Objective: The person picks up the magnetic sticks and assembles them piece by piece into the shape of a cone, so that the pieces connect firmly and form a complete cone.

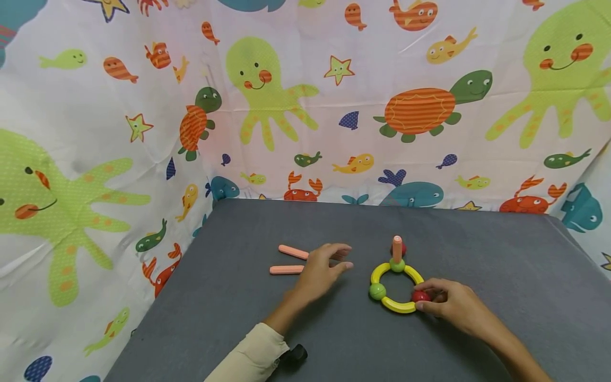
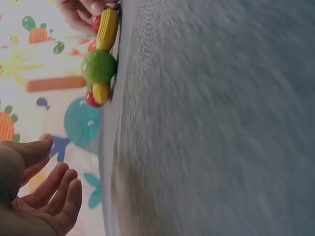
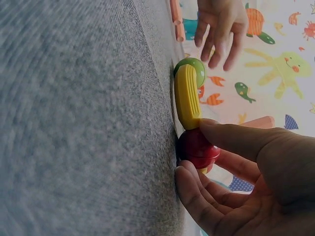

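On the grey table lies a ring of curved yellow pieces (image 1: 398,306) joined by a green ball (image 1: 377,291), another green ball (image 1: 397,265) and a red ball (image 1: 420,296). An orange stick (image 1: 397,249) stands upright from the far green ball, with a second red ball (image 1: 404,248) partly hidden behind it. My right hand (image 1: 455,307) pinches the near red ball between thumb and fingers, as the right wrist view shows. Left of the ring, my left hand (image 1: 322,273) hovers with relaxed, slightly bent fingers and nothing in them. Its wrist side overlaps two loose orange sticks (image 1: 286,270).
The grey table (image 1: 334,339) reaches back to a hanging cloth (image 1: 296,154) printed with sea animals, which also runs along the left side. A black object (image 1: 297,354) sits at the left sleeve's cuff (image 1: 262,345).
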The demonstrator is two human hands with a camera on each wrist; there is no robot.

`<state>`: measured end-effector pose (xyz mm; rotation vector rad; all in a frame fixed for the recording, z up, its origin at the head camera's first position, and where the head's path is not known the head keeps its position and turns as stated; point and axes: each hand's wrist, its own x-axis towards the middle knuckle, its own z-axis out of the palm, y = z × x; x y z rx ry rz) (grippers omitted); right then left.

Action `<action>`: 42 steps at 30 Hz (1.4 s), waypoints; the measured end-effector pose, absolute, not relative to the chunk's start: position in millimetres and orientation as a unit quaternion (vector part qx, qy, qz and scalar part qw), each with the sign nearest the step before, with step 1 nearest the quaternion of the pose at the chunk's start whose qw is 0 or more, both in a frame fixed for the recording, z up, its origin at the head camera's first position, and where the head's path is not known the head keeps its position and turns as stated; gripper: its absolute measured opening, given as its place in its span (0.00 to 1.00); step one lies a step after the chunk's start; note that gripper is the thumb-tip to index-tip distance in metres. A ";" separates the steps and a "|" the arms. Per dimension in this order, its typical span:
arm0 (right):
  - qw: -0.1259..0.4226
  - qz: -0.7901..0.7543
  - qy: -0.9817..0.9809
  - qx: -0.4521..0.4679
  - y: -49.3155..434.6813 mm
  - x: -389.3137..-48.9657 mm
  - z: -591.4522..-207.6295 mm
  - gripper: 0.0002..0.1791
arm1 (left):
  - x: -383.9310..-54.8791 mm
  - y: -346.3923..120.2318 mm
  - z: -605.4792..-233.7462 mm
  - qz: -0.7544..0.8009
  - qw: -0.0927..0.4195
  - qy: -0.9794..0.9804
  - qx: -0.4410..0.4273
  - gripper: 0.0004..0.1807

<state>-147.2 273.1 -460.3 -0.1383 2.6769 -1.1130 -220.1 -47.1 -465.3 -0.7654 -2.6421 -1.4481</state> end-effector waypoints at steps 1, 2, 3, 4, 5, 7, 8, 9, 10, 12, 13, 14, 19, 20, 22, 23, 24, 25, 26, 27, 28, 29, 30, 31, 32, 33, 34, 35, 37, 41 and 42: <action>0.120 -0.380 0.916 -0.048 273.1 -147.3 -460.4 0.22 | -219.3 -52.3 -464.8 -0.467 0.017 -0.851 -0.240 0.21; 0.120 -0.380 0.916 -0.048 273.0 -147.3 -460.5 0.22 | -218.8 -57.1 -464.5 -0.468 0.019 -0.852 -0.235 0.21; 0.120 -0.381 0.916 -0.048 273.0 -147.1 -460.5 0.22 | -218.5 -61.8 -464.1 -0.470 0.021 -0.852 -0.229 0.21; 0.120 -0.382 0.915 -0.048 273.1 -147.0 -460.6 0.22 | -218.1 -66.4 -463.8 -0.472 0.025 -0.852 -0.226 0.21; 0.119 -0.383 0.915 -0.049 273.0 -146.9 -460.7 0.22 | -217.8 -70.9 -463.2 -0.476 0.027 -0.851 -0.221 0.21; 0.118 -0.382 0.915 -0.050 272.8 -146.5 -460.9 0.22 | -217.2 -79.8 -462.0 -0.483 0.034 -0.848 -0.216 0.20; 0.118 -0.382 0.915 -0.051 272.5 -146.4 -460.9 0.23 | -216.7 -84.2 -461.3 -0.487 0.039 -0.846 -0.213 0.20; 0.119 -0.381 0.915 -0.049 272.0 -146.4 -460.9 0.23 | -216.1 -88.7 -460.7 -0.490 0.043 -0.845 -0.211 0.19; 0.119 -0.380 0.916 -0.048 271.5 -146.6 -461.2 0.23 | -215.5 -93.3 -460.4 -0.491 0.049 -0.845 -0.208 0.19; 0.120 -0.376 0.918 -0.050 270.3 -146.6 -461.4 0.24 | -215.1 -102.6 -461.1 -0.492 0.059 -0.844 -0.203 0.18; 0.121 -0.375 0.918 -0.048 269.9 -146.7 -461.4 0.24 | -214.9 -106.9 -461.7 -0.491 0.065 -0.845 -0.201 0.17; 0.122 -0.374 0.918 -0.046 269.5 -146.8 -461.6 0.24 | -214.4 -111.3 -462.1 -0.490 0.067 -0.846 -0.197 0.17; 0.136 -0.374 0.917 -0.039 267.5 -146.9 -460.6 0.26 | -212.7 -132.3 -465.1 -0.498 0.056 -0.848 -0.172 0.17; 0.138 -0.375 0.916 -0.043 267.3 -146.9 -460.3 0.26 | -211.7 -136.2 -465.1 -0.497 0.053 -0.851 -0.162 0.17; 0.144 -0.377 0.914 -0.048 266.9 -147.0 -459.5 0.26 | -210.4 -143.1 -466.1 -0.487 0.054 -0.860 -0.143 0.17; 0.145 -0.379 0.913 -0.052 266.7 -146.9 -459.2 0.26 | -209.7 -146.1 -466.1 -0.479 0.056 -0.865 -0.136 0.17; 0.145 -0.379 0.912 -0.058 266.5 -146.7 -459.0 0.26 | -209.0 -148.9 -466.3 -0.473 0.058 -0.870 -0.125 0.17; 0.146 -0.381 0.911 -0.060 266.0 -146.5 -458.7 0.26 | -208.5 -151.6 -466.9 -0.464 0.061 -0.876 -0.117 0.18; 0.147 -0.382 0.910 -0.064 265.5 -146.3 -458.5 0.25 | -208.0 -154.0 -467.4 -0.462 0.062 -0.878 -0.110 0.18; 0.147 -0.383 0.910 -0.064 264.7 -146.2 -458.4 0.25 | -208.0 -156.2 -468.3 -0.460 0.062 -0.879 -0.108 0.19; 0.146 -0.383 0.910 -0.066 264.1 -146.0 -458.3 0.25 | -208.2 -158.1 -469.2 -0.461 0.061 -0.879 -0.106 0.19; 0.146 -0.382 0.910 -0.067 263.4 -145.8 -458.2 0.25 | -208.7 -160.0 -470.2 -0.462 0.060 -0.879 -0.104 0.20; 0.146 -0.381 0.910 -0.066 262.7 -145.9 -458.1 0.24 | -209.1 -161.6 -471.2 -0.462 0.060 -0.879 -0.102 0.20; 0.146 -0.381 0.911 -0.064 261.9 -146.0 -458.2 0.24 | -209.7 -163.1 -472.3 -0.460 0.059 -0.880 -0.100 0.21; 0.145 -0.381 0.911 -0.065 261.3 -146.2 -458.4 0.24 | -210.2 -164.6 -473.4 -0.458 0.058 -0.881 -0.099 0.21; 0.145 -0.379 0.912 -0.064 260.7 -146.4 -458.6 0.25 | -210.7 -165.8 -474.2 -0.456 0.055 -0.883 -0.096 0.21; 0.144 -0.378 0.912 -0.065 260.2 -146.5 -458.8 0.25 | -211.2 -166.9 -475.0 -0.454 0.053 -0.885 -0.092 0.20; 0.145 -0.379 0.912 -0.066 259.8 -146.5 -459.0 0.25 | -211.5 -167.8 -475.6 -0.451 0.052 -0.886 -0.091 0.20; 0.144 -0.380 0.911 -0.064 259.3 -146.6 -459.8 0.24 | -211.9 -169.5 -476.7 -0.447 0.049 -0.889 -0.088 0.18; 0.144 -0.382 0.911 -0.068 259.0 -146.1 -460.0 0.24 | -212.3 -172.2 -477.2 -0.446 0.030 -0.891 -0.083 0.17; 0.144 -0.381 0.911 -0.068 259.1 -146.0 -460.0 0.24 | -212.5 -172.7 -477.1 -0.445 0.024 -0.891 -0.081 0.18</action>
